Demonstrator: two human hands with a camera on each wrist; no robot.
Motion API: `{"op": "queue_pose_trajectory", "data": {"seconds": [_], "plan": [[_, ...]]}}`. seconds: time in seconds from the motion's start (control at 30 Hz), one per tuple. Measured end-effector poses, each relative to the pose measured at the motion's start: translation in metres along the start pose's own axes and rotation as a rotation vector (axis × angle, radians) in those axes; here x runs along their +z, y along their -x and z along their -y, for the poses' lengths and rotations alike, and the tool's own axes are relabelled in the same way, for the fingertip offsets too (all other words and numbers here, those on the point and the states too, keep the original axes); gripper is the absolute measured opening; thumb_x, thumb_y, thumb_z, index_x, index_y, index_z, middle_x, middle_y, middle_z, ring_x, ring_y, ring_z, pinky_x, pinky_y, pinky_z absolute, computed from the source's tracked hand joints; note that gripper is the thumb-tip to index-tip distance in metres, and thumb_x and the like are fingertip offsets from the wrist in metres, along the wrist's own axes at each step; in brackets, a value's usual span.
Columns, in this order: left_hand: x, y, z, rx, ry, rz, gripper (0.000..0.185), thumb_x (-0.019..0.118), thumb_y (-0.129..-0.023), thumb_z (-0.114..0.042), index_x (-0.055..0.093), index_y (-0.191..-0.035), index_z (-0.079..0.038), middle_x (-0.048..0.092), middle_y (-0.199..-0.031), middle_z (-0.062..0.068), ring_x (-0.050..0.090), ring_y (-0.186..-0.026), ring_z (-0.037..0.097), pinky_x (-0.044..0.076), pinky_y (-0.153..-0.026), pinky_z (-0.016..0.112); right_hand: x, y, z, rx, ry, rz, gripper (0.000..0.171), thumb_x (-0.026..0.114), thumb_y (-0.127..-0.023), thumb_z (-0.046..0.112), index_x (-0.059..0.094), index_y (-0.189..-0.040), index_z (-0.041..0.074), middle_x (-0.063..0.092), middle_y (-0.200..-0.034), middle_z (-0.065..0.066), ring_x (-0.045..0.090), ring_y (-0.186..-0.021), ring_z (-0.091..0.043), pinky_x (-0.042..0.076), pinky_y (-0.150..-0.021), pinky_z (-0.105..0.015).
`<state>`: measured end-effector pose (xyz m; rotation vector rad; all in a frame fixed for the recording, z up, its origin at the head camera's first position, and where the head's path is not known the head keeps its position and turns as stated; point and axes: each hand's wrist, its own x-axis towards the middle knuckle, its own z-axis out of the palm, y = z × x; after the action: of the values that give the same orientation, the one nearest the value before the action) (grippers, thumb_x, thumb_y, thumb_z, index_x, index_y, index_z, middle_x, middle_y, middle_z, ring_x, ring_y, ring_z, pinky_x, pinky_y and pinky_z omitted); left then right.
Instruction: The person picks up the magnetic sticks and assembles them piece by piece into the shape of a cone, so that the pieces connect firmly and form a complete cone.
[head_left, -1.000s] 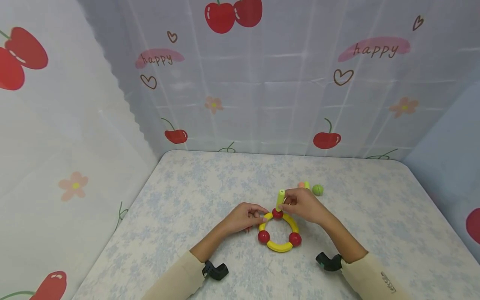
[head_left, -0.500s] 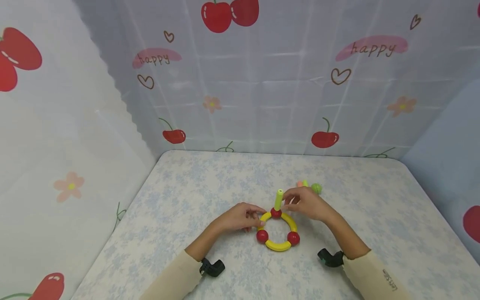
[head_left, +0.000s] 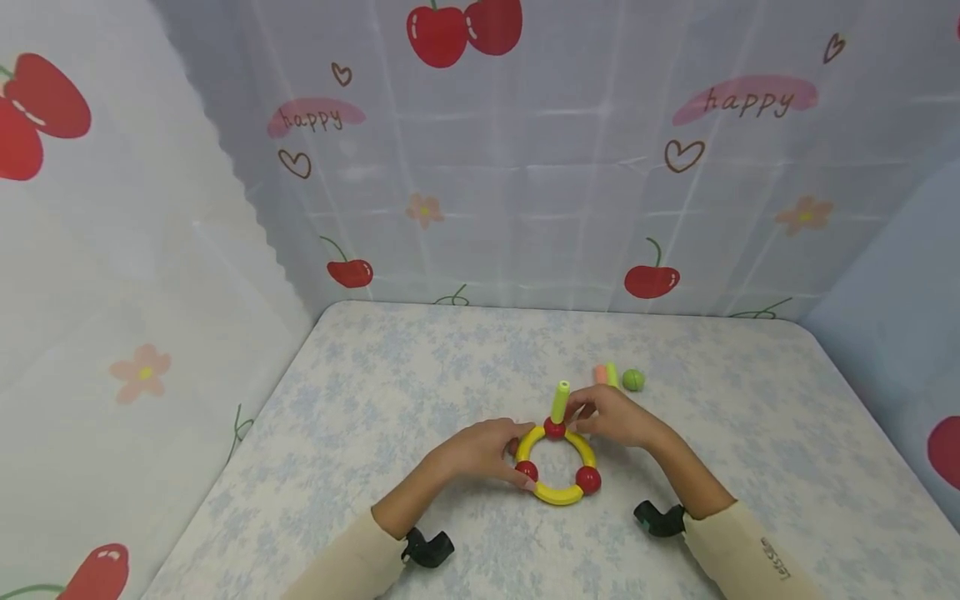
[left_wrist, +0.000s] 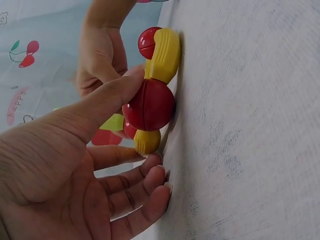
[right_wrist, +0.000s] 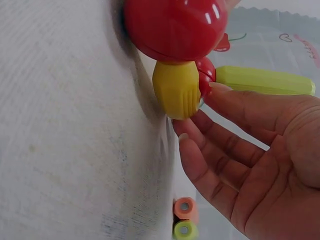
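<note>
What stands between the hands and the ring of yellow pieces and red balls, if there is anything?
Nothing visible does. The left hand holds the ring at its left side, thumb at the near-left red ball; the right hand is close to the far side, beside the upright green stick.

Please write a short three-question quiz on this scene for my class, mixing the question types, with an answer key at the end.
1. Count: how many red balls are set in the ring?

2. True or false: the lime stick on the ring's far ball stands up rather than lying flat.

3. Multiple choice: what is the thumb of the left hand nearest to?
A. A red ball of the ring
B. The loose green ball
C. The loose orange stick

Key:
1. Three.
2. True.
3. A.
</note>
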<state>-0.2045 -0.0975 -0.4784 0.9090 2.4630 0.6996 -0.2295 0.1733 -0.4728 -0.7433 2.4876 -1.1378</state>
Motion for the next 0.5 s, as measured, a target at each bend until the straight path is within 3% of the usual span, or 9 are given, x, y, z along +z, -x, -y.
{"op": "queue_pose_trajectory", "data": {"seconds": [0.3, 0.5], "plan": [[-0.0015, -0.0029, 0.0040, -0.003, 0.059, 0.007, 0.086, 0.089, -0.079, -0.040, 0.051, -0.150, -0.010, 0.059, -0.087, -0.003, 0.048, -0.074, 0.006, 0.041, -0.062, 0.020, 0.0021, 0.0004, -0.0023, -0.037, 0.003, 0.033, 0.017, 0.070, -0.092, 0.001, 0.075, -0.107, 0.007, 0.073, -0.101, -0.002, 0.066, -0.090, -0.020, 0.056, -0.076, -0.026], [-0.0035, -0.0013, 0.0081, -0.036, 0.132, -0.001, 0.078, 0.087, -0.081, -0.037, 0.055, -0.147, -0.011, 0.061, -0.085, -0.004, 0.051, -0.071, 0.007, 0.042, -0.060, 0.020, -0.0004, 0.0078, -0.0038, -0.001, -0.014, 0.034, 0.017, 0.070, -0.092, 0.000, 0.073, -0.107, 0.006, 0.072, -0.101, -0.004, 0.063, -0.084, -0.022, 0.055, -0.071, -0.028]]}}
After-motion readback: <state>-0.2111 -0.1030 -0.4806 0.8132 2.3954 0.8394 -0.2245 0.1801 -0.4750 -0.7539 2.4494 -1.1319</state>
